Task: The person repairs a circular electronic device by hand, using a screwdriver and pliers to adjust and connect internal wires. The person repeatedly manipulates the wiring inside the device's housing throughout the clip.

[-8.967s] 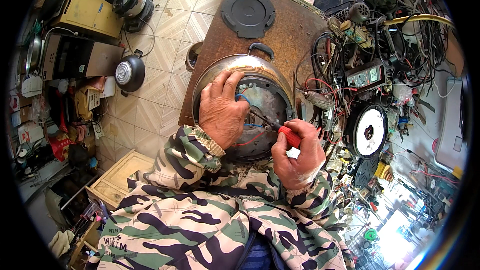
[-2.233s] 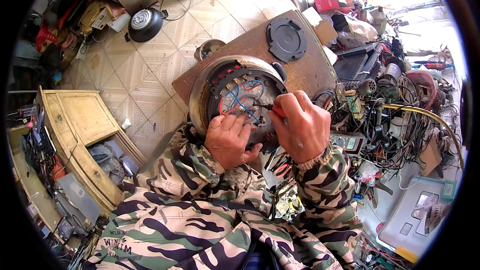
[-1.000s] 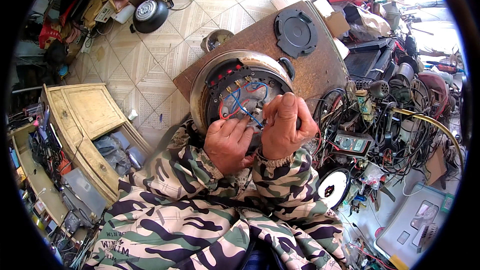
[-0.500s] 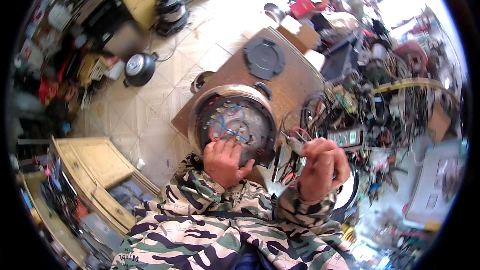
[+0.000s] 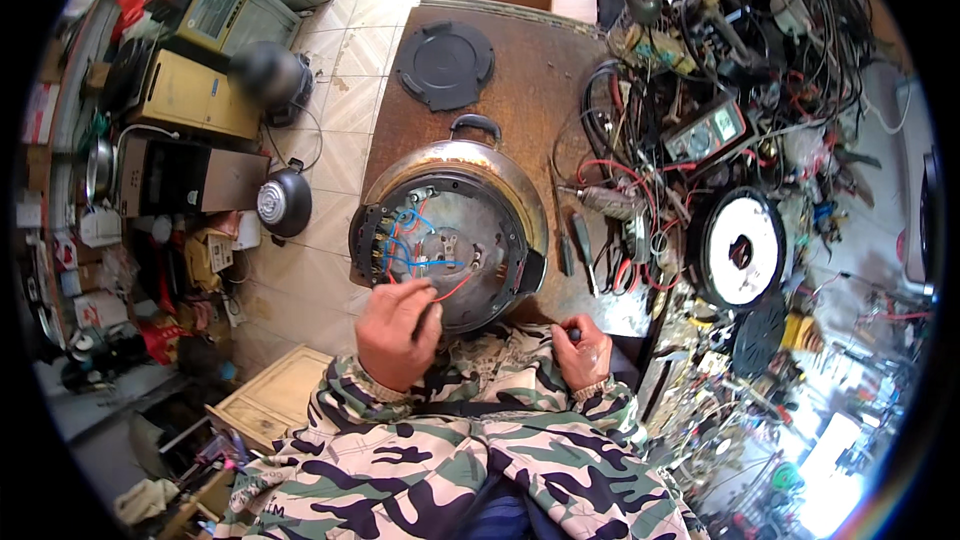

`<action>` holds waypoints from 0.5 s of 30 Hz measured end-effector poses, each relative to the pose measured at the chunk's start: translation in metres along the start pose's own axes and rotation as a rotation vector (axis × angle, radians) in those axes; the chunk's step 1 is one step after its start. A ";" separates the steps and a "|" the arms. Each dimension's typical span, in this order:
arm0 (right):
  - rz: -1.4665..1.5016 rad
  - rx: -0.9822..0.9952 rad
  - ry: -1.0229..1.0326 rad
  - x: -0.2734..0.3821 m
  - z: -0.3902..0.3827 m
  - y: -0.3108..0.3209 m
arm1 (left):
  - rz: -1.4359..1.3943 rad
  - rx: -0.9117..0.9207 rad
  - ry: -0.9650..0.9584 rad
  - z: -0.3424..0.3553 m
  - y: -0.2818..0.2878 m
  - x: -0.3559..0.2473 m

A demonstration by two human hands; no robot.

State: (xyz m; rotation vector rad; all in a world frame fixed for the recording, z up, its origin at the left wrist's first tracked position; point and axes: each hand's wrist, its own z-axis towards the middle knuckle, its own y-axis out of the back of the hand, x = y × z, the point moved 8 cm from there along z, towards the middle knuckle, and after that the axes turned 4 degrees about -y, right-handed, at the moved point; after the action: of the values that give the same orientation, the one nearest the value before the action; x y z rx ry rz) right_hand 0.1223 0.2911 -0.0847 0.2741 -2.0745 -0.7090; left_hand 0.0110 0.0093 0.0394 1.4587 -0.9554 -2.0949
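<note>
A round metal appliance [image 5: 531,214] lies bottom-up on the worn tabletop, its underside [image 5: 473,227] open, with blue and red wires and a black connector strip at its left. My left hand [image 5: 398,335] is at its lower rim, fingers curled beside the red wire [image 5: 455,289]; what they hold, if anything, is hidden. Below right of the appliance, my right hand [image 5: 583,351] is closed round a small dark handle [image 5: 573,336], the rest of which I cannot make out. Screwdrivers [image 5: 585,245] lie to the appliance's right, and a black round cover [image 5: 444,64] beyond it.
Tangled cables, a multimeter [image 5: 697,136] and a white-faced round part [image 5: 740,250] crowd the right side of the worn table [image 5: 540,70]. On the tiled floor to the left are a black pan [image 5: 283,202] and stacked appliances. A wooden cabinet [image 5: 275,390] stands lower left.
The appliance has turned, its connector strip now at the left. My right hand has left its inside and dropped to its lower right; my left hand has shifted left. The view has swung round.
</note>
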 end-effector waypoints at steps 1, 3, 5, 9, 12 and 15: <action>0.013 -0.028 0.000 -0.004 0.000 -0.001 | 0.014 -0.054 -0.011 0.008 0.007 0.003; 0.016 -0.068 -0.012 -0.002 0.001 0.000 | 0.069 -0.035 -0.049 0.025 0.015 0.018; -0.012 -0.118 0.026 0.010 0.003 0.005 | 0.129 0.009 -0.100 0.045 0.014 0.027; -0.002 -0.180 0.035 0.021 -0.003 0.009 | 0.188 0.151 -0.173 0.081 -0.002 0.027; -0.005 -0.187 0.022 0.016 -0.013 0.002 | 0.220 0.220 -0.188 0.086 -0.016 0.036; -0.041 -0.153 0.052 0.017 -0.020 -0.010 | 0.219 0.196 -0.174 0.085 -0.022 0.049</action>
State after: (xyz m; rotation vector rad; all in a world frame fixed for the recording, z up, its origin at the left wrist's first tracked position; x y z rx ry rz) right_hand 0.1285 0.2680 -0.0700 0.2467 -1.9589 -0.8724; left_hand -0.0853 0.0168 0.0098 1.2088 -1.3556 -2.0372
